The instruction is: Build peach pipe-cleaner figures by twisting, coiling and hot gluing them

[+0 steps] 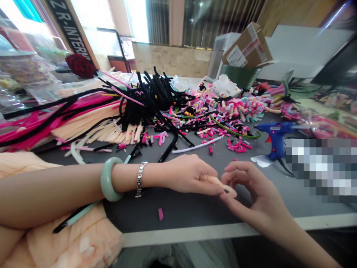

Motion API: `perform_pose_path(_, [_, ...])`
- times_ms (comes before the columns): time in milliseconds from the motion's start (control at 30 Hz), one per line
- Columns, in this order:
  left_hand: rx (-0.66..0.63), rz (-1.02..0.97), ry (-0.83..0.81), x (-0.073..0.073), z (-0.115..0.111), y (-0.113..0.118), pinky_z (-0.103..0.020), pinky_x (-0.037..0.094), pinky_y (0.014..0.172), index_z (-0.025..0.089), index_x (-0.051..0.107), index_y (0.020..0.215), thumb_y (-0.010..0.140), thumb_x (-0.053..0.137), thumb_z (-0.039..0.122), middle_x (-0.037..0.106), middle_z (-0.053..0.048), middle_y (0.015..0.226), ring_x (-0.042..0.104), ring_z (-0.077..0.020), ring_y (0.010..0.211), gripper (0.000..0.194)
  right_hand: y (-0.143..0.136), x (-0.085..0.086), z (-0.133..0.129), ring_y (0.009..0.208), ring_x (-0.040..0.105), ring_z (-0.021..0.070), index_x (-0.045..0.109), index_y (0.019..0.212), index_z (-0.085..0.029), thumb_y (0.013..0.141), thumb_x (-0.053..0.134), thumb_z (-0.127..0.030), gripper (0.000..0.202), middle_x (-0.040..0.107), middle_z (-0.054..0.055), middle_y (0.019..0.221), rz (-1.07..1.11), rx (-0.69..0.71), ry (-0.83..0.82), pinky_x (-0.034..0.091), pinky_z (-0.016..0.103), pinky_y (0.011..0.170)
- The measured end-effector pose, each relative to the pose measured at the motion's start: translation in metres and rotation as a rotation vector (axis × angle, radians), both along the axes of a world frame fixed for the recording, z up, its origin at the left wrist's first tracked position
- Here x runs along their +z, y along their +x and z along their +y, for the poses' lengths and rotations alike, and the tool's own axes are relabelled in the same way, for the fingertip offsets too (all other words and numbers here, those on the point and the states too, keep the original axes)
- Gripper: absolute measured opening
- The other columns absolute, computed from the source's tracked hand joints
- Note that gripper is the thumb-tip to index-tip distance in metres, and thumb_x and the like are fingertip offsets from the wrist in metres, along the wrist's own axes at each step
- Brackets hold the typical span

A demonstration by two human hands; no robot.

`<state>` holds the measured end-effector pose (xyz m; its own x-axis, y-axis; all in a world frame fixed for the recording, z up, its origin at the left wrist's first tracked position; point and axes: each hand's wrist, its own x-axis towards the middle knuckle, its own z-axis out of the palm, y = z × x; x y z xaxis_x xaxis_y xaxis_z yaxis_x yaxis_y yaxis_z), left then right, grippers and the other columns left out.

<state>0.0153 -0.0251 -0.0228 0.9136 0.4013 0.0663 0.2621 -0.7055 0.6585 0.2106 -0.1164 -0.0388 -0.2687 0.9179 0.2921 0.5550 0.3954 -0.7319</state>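
My left hand (189,175) reaches across from the left, closed around a peach pipe cleaner (211,180) that is wound into a tight coil. A small loop (231,191) of the same stem sticks out past the thumb. From the right, my right hand (255,197) meets it, with thumb and curled fingertips at the coil beside the loop. A jade-green bangle (107,178) and a silver bracelet (140,179) circle my left arm. Below the hands lies a dark grey table (184,217) with a small pink offcut (160,214) on it.
Black pipe cleaners (150,96) and peach ones (92,126) lie in bundles at the back left. Pink and colored cut pieces (237,108) are heaped behind my hands. A blue glue gun (276,136) stands at the right. A cardboard box (248,48) tilts in a green bin (241,76).
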Motion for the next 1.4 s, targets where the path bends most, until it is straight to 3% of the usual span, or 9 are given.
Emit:
perform_pose_path(267, [0.003,0.006,-0.018,0.002,0.0,0.0,-0.018,0.023,0.046,0.016,0.05,0.064,0.086,0.051,0.048,0.037,0.007,0.05,0.033,-0.0044,0.047,0.04,0.001,0.003,0.001,0.07,0.054,0.011,0.044,0.093,-0.025,0.075,0.06,-0.013,0.027,0.055,-0.003,0.082,-0.092,-0.004,0.074,0.046,0.025,0.064])
perform_pose_path(533, [0.005,-0.043,-0.14,-0.001,0.002,0.001,-0.017,0.026,0.049,0.015,0.048,0.064,0.088,0.049,0.05,0.039,0.006,0.055,0.036,-0.0051,0.053,0.043,0.002,0.002,0.002,0.07,0.054,0.0117,0.053,0.086,-0.022,0.072,0.059,-0.004,0.023,0.053,0.002,0.084,-0.173,-0.003,0.494,0.044,0.025,0.06])
perform_pose_path(867, [0.034,-0.063,-0.148,-0.003,0.002,0.001,-0.017,0.025,0.048,0.014,0.047,0.063,0.087,0.048,0.054,0.038,0.006,0.055,0.034,-0.0055,0.054,0.046,0.001,-0.004,0.001,0.064,0.055,0.0105,0.062,0.09,-0.02,0.07,0.066,-0.002,0.027,0.059,0.003,0.079,-0.273,-0.107,0.727,0.046,0.024,0.059])
perform_pose_path(1400, [0.014,-0.006,-0.056,-0.003,0.001,-0.001,-0.019,0.024,0.047,0.015,0.049,0.066,0.089,0.043,0.053,0.038,0.006,0.054,0.033,-0.006,0.051,0.045,0.006,-0.007,0.001,0.07,0.056,0.0118,0.059,0.098,-0.018,0.077,0.06,-0.001,0.027,0.056,0.004,0.083,-0.339,0.016,0.671,0.047,0.024,0.064])
